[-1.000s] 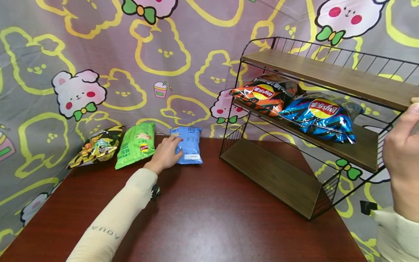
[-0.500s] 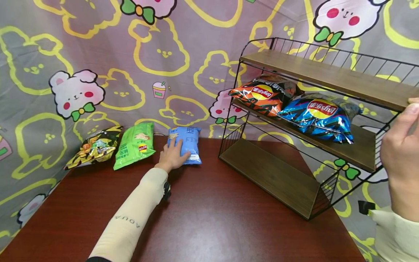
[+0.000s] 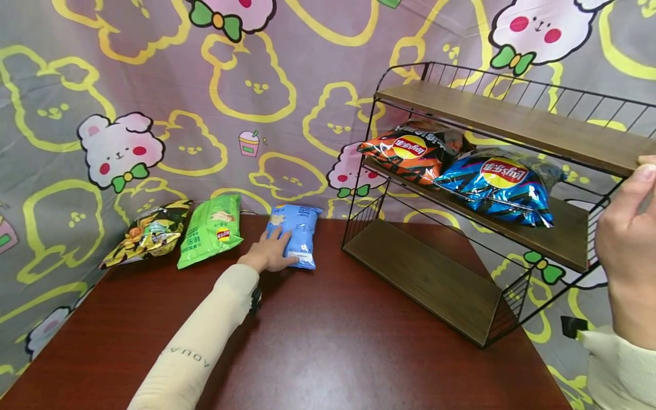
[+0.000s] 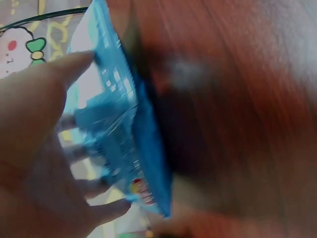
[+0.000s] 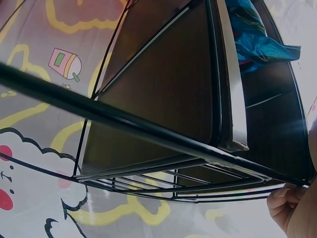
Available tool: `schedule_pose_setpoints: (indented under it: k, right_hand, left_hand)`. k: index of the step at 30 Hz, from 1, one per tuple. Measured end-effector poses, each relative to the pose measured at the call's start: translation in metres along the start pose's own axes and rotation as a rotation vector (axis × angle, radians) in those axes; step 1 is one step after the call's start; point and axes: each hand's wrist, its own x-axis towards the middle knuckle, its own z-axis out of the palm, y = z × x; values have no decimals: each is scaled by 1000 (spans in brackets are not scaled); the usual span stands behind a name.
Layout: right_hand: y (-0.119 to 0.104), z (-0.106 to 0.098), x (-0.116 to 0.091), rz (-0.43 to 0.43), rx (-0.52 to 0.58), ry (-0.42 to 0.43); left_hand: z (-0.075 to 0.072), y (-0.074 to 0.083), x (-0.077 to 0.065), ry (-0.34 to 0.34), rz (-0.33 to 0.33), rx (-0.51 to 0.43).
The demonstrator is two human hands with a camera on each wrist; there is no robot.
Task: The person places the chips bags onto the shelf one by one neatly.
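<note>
My left hand (image 3: 269,250) is spread over the light blue chip bag (image 3: 304,230) at the back of the table. In the left wrist view, the thumb and fingertips hold the front of that bag (image 4: 111,114), which is tilted with a dark shadow beside it. At the far right, my right hand (image 3: 627,239) grips the upper corner of a three-tier wire rack (image 3: 492,117) with wooden shelves. In the right wrist view, its curled fingers (image 5: 281,201) meet the black frame; part of this hand is out of view.
Left of the blue bag lie a green chip bag (image 3: 212,230) and a black-and-yellow bag (image 3: 151,233). An orange-black chip bag (image 3: 415,151) and a dark blue chip bag (image 3: 499,185) sit on the rack's middle shelf. A patterned cloth (image 3: 200,114) hangs behind the reddish-brown table (image 3: 328,341).
My left hand has come down onto the blue bag. The bag has turned slightly and shifted a little towards me. My right hand stays at the rack's corner.
</note>
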Motion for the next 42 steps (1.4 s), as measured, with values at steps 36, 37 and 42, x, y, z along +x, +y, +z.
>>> schedule_pose_setpoints:
  k: [36,37,42]
  right_hand:
    - [-8,0,-1,23,15,14]
    - [-10,0,-1,29,14,11]
    - [-12,-3,-2,61,11,-13]
  left_hand:
    - [6,30,-24,135,-17,-27]
    - [4,28,-25,120,-1,-31]
    - [1,14,-28,66,87,-44]
